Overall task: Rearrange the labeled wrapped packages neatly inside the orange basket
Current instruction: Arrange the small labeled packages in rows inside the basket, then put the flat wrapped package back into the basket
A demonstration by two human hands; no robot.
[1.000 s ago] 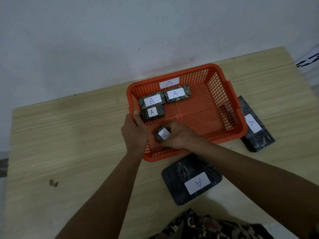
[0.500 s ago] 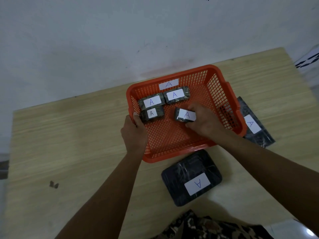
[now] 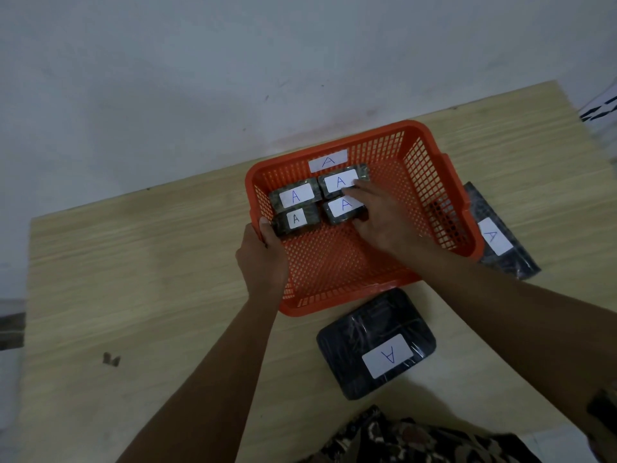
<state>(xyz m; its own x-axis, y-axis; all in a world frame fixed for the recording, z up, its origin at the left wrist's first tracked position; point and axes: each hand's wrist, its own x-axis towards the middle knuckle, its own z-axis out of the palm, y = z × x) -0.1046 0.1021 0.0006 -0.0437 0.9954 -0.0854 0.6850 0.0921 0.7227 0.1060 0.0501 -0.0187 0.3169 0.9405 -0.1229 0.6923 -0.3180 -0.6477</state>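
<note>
Fingers [image 3: 354, 192] of your right hand [image 3: 384, 218] pinch the fourth package [image 3: 340, 212], seating it; next, let go cleanly, left hand [image 3: 263, 259] gripping the orange basket [image 3: 434, 155].

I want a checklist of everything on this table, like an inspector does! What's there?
Surface: wooden table, with a small dark mark near the left.
Job's things: orange basket with four small wrapped packages in two rows at its far-left corner, each labelled A.
Clutter: two large black packages outside the basket, one in front, one to the right.
Grippers: left hand grips the basket rim; right hand on the near-right small package.
Cables: nothing seen.
Surroundings: pale wall behind the table.
</note>
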